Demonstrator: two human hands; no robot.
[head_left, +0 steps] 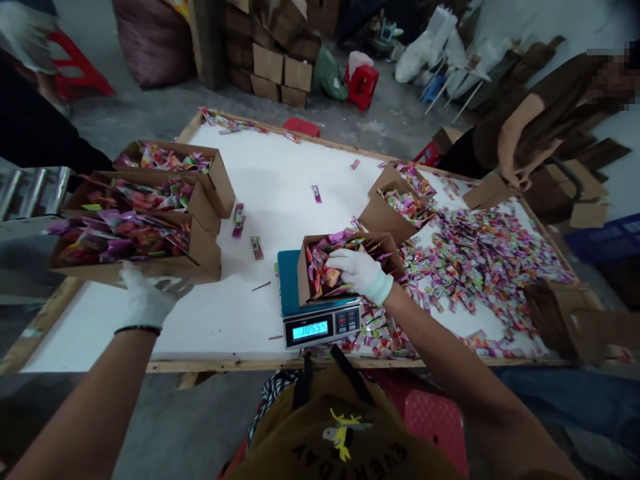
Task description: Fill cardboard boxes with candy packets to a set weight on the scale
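Live from the scale (320, 327): a cardboard box (304, 273) sits on it, crammed with bright snack packets (325, 270), and the white-gloved right hand (357, 272) is pressed down into them, grip impossible to call! Left of the scale, the open left hand (146, 300) hovers by three filled boxes (207, 257), while loose packets (480, 267) carpet the table (150, 365) to the right. Display reads about 18554, the apron (340, 433) EVERYDAY.

A concrete-floored packing workshop, stacked cardboard cartons (273, 67), long white-topped wooden sorting table (280, 167), digital scale (321, 324)
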